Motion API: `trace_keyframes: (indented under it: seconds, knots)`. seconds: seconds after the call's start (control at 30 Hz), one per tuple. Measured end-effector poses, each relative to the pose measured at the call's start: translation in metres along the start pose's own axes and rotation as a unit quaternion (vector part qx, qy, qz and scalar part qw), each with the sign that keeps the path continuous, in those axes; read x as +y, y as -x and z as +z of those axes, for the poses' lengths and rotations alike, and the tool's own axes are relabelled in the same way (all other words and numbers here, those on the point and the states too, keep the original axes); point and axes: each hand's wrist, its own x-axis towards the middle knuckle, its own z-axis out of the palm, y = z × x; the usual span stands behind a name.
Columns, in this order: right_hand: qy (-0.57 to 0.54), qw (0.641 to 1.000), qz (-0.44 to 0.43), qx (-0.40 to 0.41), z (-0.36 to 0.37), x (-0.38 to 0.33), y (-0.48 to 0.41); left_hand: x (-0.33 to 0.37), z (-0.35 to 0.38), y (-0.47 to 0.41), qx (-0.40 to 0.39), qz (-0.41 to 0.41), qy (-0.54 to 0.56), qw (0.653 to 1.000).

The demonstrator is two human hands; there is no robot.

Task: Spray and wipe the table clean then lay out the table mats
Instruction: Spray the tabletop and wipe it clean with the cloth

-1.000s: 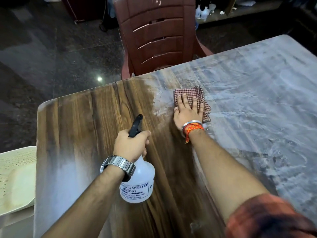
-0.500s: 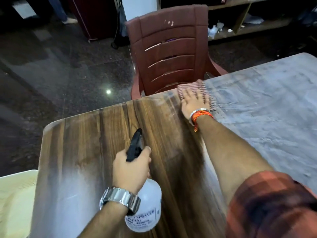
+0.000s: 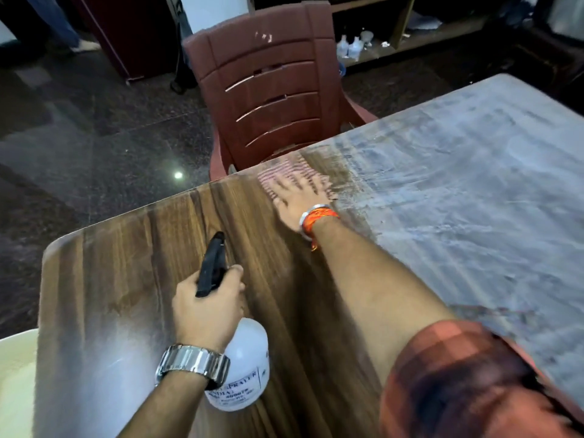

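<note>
Nearest, the left hand (image 3: pixel 207 311) is wrapped around the neck of a white spray bottle (image 3: pixel 240 368), its black nozzle pointing away over the wooden table (image 3: pixel 126 263). Farther out, the right hand (image 3: pixel 298 197) lies flat with fingers spread on a checked cloth (image 3: pixel 284 170), blurred, at the table's far edge. A streaky grey film covers the table's right part. Beyond stands a red chair (image 3: pixel 271 90).
</note>
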Motion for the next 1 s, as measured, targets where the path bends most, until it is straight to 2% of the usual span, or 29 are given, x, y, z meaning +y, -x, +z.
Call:
trace_keyframes:
  seconds: [0.13,0.2,0.23,0.3,0.37,0.47,0.53,0.6,0.7,0.73,0.8,0.9,0.97,1.0]
  knots:
    - [-0.019,0.986,0.167,0.004,-0.012,0.101,0.047,-0.003,-0.008,0.008,0.016,0.005,0.049,0.999]
    - [-0.032,0.973,0.229,0.009,-0.015,0.121,0.069,-0.004,-0.010,0.017,0.018,0.015,0.043,0.999]
    - [-0.033,0.973,0.230,0.009,-0.013,0.114,0.078,-0.004,-0.011,0.024,0.020,0.019,0.040,0.999]
    - [-0.013,0.987,0.161,0.007,-0.001,0.077,0.100,-0.009,-0.012,0.036,0.025,0.027,0.028,0.999]
    - [0.008,0.999,0.051,-0.004,0.009,0.030,0.145,-0.015,-0.015,0.056,0.029,0.031,0.007,0.999]
    - [0.001,0.994,-0.113,-0.008,0.030,-0.015,0.241,-0.028,-0.018,0.090,0.034,0.020,-0.013,0.999]
    - [-0.002,0.987,-0.153,-0.040,0.032,-0.006,0.298,-0.032,-0.021,0.115,0.028,0.011,-0.009,1.000]
    - [0.017,0.994,-0.105,-0.020,0.028,0.036,0.320,-0.037,-0.026,0.135,0.016,0.005,0.002,1.000]
    - [0.016,0.993,0.117,-0.023,0.013,0.114,0.335,-0.043,-0.035,0.164,0.015,0.008,0.020,1.000]
    - [0.002,0.982,0.186,-0.028,0.010,0.127,0.345,-0.046,-0.039,0.174,0.019,0.012,0.024,0.999]
    - [-0.011,0.972,0.233,-0.017,0.010,0.118,0.363,-0.054,-0.046,0.189,0.027,0.020,0.019,0.999]
    - [0.005,0.991,0.130,0.015,0.028,0.043,0.399,-0.070,-0.054,0.208,0.026,0.009,0.011,1.000]
    - [-0.010,0.999,-0.007,0.033,0.044,-0.015,0.430,-0.077,-0.060,0.218,0.033,0.002,-0.009,0.999]
    - [-0.008,0.997,-0.071,0.016,0.051,-0.041,0.446,-0.081,-0.063,0.222,0.037,0.004,-0.017,0.999]
